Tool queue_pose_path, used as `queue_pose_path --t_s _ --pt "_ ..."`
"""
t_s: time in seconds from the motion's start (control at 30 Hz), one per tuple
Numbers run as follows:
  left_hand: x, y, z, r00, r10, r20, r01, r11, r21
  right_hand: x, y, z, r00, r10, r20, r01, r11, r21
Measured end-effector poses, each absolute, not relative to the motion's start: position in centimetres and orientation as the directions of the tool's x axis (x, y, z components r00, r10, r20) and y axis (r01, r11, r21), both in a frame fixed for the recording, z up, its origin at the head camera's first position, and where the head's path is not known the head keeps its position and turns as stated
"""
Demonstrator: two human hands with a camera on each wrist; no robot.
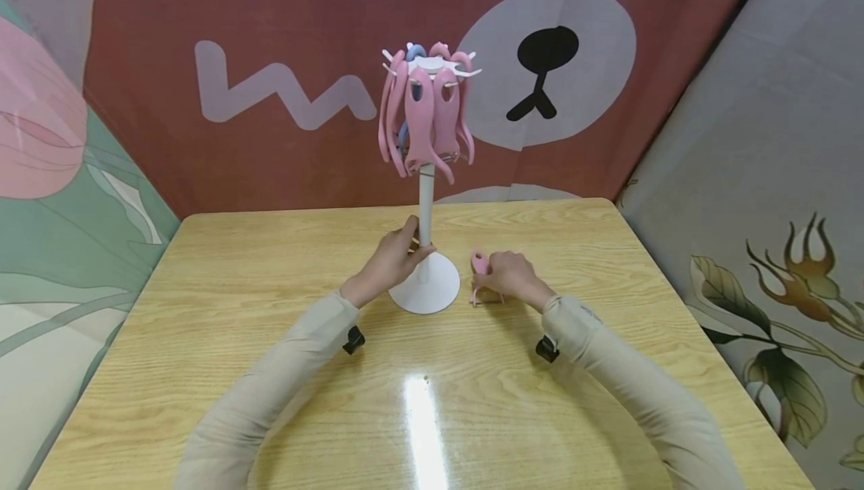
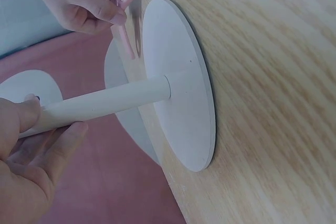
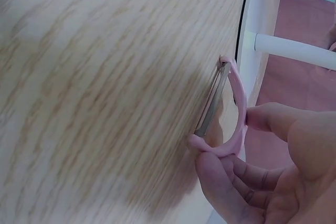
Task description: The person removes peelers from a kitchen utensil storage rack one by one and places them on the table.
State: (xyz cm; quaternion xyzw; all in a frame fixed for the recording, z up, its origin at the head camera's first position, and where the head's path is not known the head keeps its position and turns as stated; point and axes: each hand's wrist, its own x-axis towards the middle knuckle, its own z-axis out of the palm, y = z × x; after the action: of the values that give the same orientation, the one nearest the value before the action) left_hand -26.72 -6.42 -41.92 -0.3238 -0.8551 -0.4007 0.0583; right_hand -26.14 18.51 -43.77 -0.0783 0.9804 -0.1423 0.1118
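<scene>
A white stand rises from the wooden table on a round base (image 1: 432, 296). My left hand (image 1: 391, 256) grips its pole (image 1: 427, 193) a little above the base, with thumb and fingers on opposite sides in the left wrist view. To the right of the base, my right hand (image 1: 511, 275) pinches a pink peeler (image 3: 240, 95) by its frame. Its metal blade (image 3: 214, 99) faces the tabletop, close over it. In the head view the holed handle end (image 1: 478, 259) points away from me. Several pink peelers (image 1: 420, 118) and a blue one hang from the stand's top.
White hooks (image 1: 471, 71) stick out around the stand's top. The table's far edge (image 1: 304, 211) runs just behind the stand, against a red printed cloth (image 1: 283, 167). Patterned cloths hang at left and right. Light glares off the near tabletop (image 1: 421, 422).
</scene>
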Motion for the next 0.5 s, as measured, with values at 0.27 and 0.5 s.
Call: queue_pose_path --t_s 0.27,0.5 --pt "-26.65 -6.37 -41.85 -0.789 0.507 0.347 0.591 0.473 0.654 -26.02 18.5 -44.08 -0.961 -0.191 -0.201 -0.124 0.944 -0.306" --pt "-26.61 -6.37 -41.82 -0.794 0.504 0.341 0.585 0.477 0.657 -26.14 18.56 -44.19 -0.96 -0.188 -0.207 -0.121 0.946 -0.302"
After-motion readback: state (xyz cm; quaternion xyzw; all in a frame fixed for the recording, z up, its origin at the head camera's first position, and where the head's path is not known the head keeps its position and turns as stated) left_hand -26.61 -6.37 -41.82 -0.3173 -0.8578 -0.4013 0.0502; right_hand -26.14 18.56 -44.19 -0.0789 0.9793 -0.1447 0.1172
